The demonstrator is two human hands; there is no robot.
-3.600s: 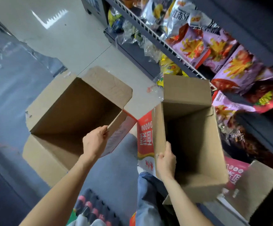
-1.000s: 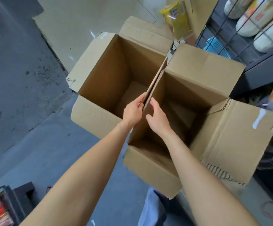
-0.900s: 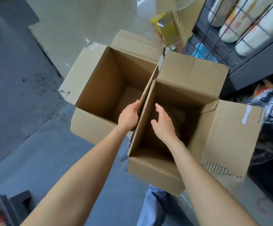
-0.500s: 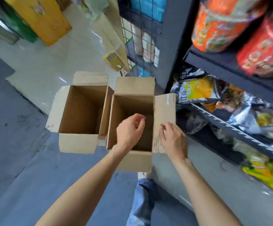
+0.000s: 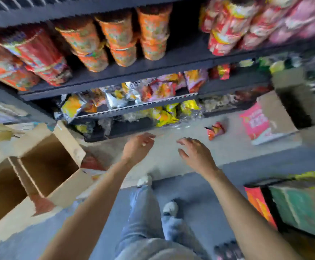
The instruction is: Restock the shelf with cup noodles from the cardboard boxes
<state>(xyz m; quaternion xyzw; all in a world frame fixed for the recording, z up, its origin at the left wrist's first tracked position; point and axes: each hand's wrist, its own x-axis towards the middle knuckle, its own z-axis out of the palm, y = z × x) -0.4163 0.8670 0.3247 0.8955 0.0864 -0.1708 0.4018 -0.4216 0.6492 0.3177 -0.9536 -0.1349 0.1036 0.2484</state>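
Cardboard boxes [image 5: 45, 166], gripped moments ago, now sit open and let go at lower left, while the left hand [image 5: 137, 148] and right hand [image 5: 195, 153] hover loose-fingered, holding nothing, below shelf [image 5: 143, 66] rows of blurred orange cup noodles [image 5: 123, 38].

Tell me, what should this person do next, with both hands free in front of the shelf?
Probably reach toward the open cardboard box at the right, with pink print on its side. Both the left hand and right hand hold nothing, and the two boxes at the left look empty inside. Whether the right box holds cup noodles is not visible, so checking it comes first.
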